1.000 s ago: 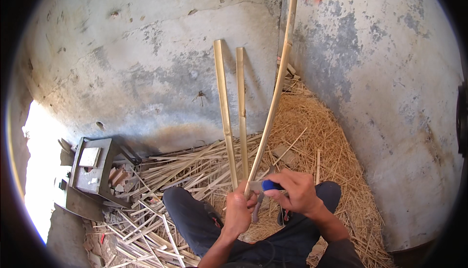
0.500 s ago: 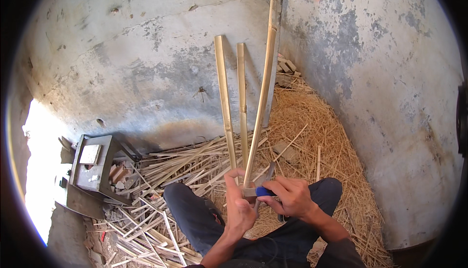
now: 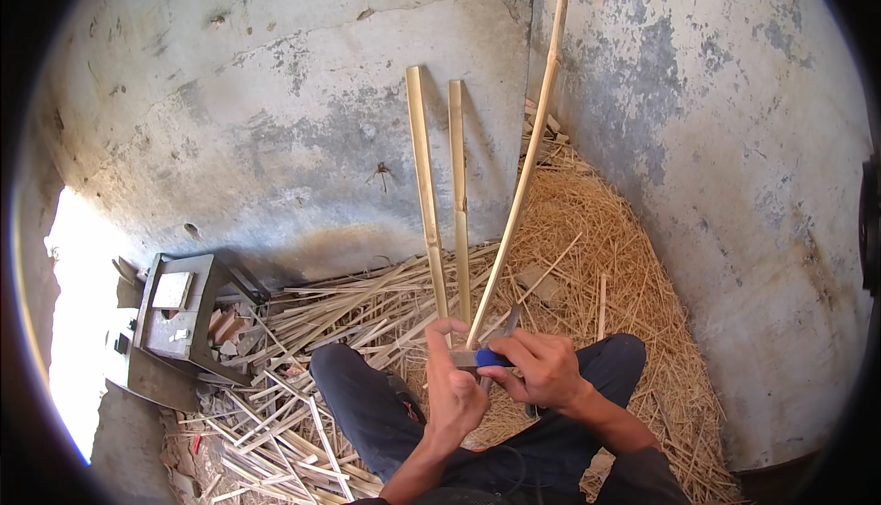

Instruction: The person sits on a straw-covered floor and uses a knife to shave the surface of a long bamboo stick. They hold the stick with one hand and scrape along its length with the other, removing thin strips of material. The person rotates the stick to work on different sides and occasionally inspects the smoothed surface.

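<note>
A long split bamboo strip (image 3: 534,165) rises from between my hands, leaning right and running past the top of the picture. My left hand (image 3: 453,387) is curled at its lower end, the index finger bent beside the strip. In my right hand (image 3: 546,369) is a knife with a blue handle (image 3: 491,358). Its short blade (image 3: 465,359) points left, across the bottom of the strip and close to my left fingers. The strip's very end is hidden behind the blade and hand. Just behind the knife a second, dark metal blade (image 3: 512,319) stands upright.
Two bamboo strips (image 3: 423,156) (image 3: 458,165) lean against the wall ahead. Cut strips (image 3: 358,298) litter the floor at left, and fine shavings (image 3: 596,239) pile up at right. A worn wooden stool (image 3: 188,308) lies tipped at left. My bent knees (image 3: 353,395) flank my hands.
The bamboo strip's upper part has swung to the right and now leans more. Both hands and the knife have shifted only slightly.
</note>
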Tool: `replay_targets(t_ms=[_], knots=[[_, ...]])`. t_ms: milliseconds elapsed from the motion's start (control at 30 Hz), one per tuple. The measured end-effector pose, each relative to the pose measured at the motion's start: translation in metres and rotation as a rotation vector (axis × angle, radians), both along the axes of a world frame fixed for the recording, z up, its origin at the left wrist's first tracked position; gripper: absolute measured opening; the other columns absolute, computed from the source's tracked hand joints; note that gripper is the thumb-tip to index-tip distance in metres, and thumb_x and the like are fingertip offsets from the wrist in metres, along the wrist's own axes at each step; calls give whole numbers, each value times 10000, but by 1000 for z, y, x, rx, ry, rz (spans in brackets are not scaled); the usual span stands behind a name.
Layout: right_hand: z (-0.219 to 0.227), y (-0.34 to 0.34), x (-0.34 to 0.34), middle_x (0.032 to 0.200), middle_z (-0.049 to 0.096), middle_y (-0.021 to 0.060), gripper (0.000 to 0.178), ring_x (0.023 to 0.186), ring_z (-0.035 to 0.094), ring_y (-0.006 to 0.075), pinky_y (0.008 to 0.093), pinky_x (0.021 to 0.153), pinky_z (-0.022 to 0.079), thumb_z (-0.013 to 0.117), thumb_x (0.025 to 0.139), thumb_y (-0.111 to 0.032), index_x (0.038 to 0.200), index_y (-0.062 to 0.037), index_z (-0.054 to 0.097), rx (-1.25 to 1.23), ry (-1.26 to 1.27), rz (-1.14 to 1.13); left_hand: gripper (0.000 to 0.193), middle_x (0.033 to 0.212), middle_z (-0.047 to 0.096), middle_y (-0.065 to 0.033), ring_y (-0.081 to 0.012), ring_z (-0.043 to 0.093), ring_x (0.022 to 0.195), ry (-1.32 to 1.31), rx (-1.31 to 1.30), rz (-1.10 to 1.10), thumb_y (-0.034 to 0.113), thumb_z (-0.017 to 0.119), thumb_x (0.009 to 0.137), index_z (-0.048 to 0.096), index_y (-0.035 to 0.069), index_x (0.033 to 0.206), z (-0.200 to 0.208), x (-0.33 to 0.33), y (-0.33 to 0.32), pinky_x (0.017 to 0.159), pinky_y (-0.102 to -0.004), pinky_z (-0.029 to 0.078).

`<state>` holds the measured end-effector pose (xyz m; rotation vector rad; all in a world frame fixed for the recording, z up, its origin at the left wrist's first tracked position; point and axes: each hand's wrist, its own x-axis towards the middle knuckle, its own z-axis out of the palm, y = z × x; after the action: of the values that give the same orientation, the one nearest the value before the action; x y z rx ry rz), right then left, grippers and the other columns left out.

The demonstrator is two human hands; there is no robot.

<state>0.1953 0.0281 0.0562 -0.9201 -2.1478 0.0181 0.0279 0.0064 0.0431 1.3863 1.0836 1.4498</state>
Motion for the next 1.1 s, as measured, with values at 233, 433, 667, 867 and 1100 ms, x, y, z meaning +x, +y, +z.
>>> replay_targets(t_ms=[233, 433, 667, 867, 1100], knots=[[3, -1, 0, 776, 655, 42, 334, 594, 662, 213, 337, 525, 502, 818, 912, -372, 1030, -69, 740, 49, 8, -30, 844, 772, 594, -45, -101, 557, 629, 83, 104, -16, 758, 391, 1022, 397, -36, 1307, -1, -1, 1, 562, -255, 419], [3, -1, 2, 776, 645, 18, 321, 594, 658, 194, 331, 525, 495, 799, 926, -385, 1047, -92, 742, 89, 8, -78, 817, 710, 585, -16, -103, 539, 624, 197, 130, 14, 706, 504, 1001, 399, -49, 1293, 0, 1, 3, 571, -263, 400], [-2, 4, 7, 772, 648, 0, 327, 604, 660, 178, 329, 525, 488, 794, 916, -404, 1059, -114, 743, 149, 4, -117, 815, 755, 703, -119, -169, 699, 709, 112, 73, -47, 593, 756, 936, 389, -53, 1273, -1, 2, 5, 627, -301, 532], [1, 5, 11, 765, 643, 0, 331, 607, 656, 180, 326, 527, 487, 793, 910, -403, 1070, -118, 742, 159, -22, -140, 787, 793, 747, -142, -183, 741, 738, 134, 55, -65, 559, 768, 937, 389, -46, 1268, -3, 4, 7, 634, -307, 552], [0, 6, 10, 736, 619, 1, 358, 585, 633, 172, 326, 514, 465, 789, 926, -442, 1060, -114, 740, 189, -18, -149, 665, 782, 740, -159, -230, 739, 690, 218, 65, -24, 474, 738, 1002, 403, -32, 1272, -4, 4, 7, 612, -331, 530]])
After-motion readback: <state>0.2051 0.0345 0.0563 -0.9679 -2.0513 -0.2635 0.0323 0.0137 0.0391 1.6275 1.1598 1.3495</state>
